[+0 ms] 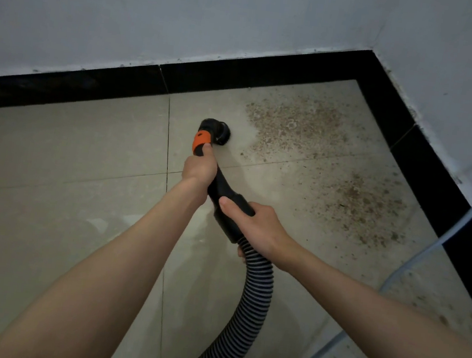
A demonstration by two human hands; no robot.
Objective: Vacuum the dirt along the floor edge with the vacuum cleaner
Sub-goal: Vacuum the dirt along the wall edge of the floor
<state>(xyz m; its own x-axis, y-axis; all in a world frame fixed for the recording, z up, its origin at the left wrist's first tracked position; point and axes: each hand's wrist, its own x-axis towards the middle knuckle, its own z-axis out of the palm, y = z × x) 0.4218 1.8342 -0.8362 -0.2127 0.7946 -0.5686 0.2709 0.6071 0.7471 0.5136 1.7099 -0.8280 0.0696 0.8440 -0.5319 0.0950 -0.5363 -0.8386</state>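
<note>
Two bare hands clamp the vacuum's black wand. The left hand [199, 169] wraps the narrow neck just below an orange collar [202, 139], its thumb laid up along the plastic; the other fingers curl out of sight behind the tube. The right hand [255, 226] closes round the thicker smooth cuff [229, 208], thumb on top, fingertips hidden beneath, where the hose joins. From that cuff a ribbed black hose [254, 294], ringed with pale grooves, bends down and leaves the bottom edge, so the vacuum's body is unseen. At the far end a round black brush head [220, 130] sits on the glossy beige floor tile [66, 173], near the black skirting [241, 75] but apart from it. Its bristles are too dark to make out. Gritty brown dirt [298, 124] lies just right of the head, toward the corner, a second patch [359, 203] farther along the right edge. A translucent tube [414, 266] curves along the right side, partly cut off.
</note>
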